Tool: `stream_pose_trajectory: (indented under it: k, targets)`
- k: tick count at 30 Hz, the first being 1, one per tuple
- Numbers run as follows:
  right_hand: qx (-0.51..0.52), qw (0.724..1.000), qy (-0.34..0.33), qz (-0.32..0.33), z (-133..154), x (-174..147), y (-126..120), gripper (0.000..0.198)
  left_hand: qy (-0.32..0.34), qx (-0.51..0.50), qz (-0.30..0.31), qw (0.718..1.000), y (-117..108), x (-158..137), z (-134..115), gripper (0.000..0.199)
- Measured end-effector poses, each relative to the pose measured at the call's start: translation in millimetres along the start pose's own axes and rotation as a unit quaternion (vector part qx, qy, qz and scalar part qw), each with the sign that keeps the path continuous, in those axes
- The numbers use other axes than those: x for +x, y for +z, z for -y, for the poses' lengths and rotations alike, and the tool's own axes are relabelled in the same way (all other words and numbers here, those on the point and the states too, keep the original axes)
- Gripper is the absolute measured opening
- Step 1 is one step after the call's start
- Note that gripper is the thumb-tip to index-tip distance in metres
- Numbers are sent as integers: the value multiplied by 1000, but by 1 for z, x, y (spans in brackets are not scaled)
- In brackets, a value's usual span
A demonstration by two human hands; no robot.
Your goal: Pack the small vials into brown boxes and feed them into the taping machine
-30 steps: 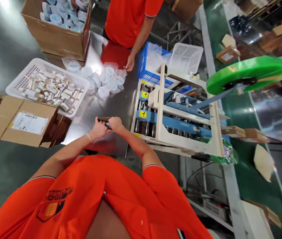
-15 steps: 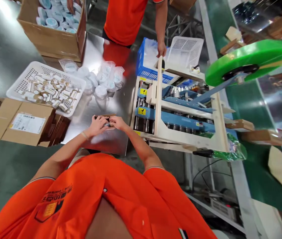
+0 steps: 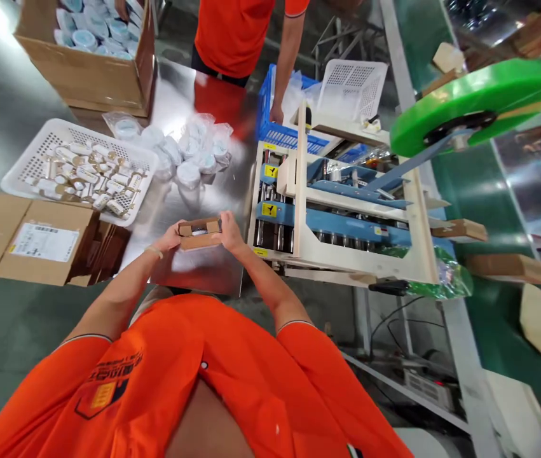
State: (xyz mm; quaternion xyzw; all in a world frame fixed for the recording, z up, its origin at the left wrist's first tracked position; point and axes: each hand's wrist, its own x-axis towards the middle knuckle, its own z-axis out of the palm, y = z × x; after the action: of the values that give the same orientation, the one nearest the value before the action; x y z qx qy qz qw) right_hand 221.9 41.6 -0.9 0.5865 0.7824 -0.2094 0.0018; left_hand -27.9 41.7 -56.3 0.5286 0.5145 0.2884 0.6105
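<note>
Head | left hand (image 3: 171, 237), right hand (image 3: 231, 233) gripping small box (image 3: 200, 241) | carton label (image 3: 44, 242) seemingly too blurred

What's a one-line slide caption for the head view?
Left hand and right hand grip an open cardboard box over a metal table, white perforated basket at left, carton sealer at right.

The left grip (image 3: 171, 236) and the right grip (image 3: 230, 233) hold a small open cardboard box (image 3: 199, 241) by its ends, over the metal counter (image 3: 238, 175). A white basket (image 3: 32, 150) stands just beside wrapped round packs (image 3: 189, 172).
</note>
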Motion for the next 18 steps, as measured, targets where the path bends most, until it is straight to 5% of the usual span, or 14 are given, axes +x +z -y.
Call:
stream_pose_trajectory:
  k: [2,5,8,11,14,18]
  targets:
    - [-13,999,-30,-15,-1,0,0,72,-7,27,6,1000,-13,-5,-6,69]
    - [-24,995,-92,36,-7,-8,5,62,25,174,-33,984,-19,-22,-16,72]
    - [-30,997,-65,36,-14,-20,21,56,52,407,-42,911,6,-43,-21,92]
    - [9,1000,-22,0,-26,-28,44,60,39,530,-44,846,34,-49,-18,104]
    - [48,990,102,-90,-41,-32,71,59,39,535,-38,843,41,-18,-16,107]
    - [31,970,213,-112,-57,-36,102,44,52,498,-33,865,39,81,-36,115]
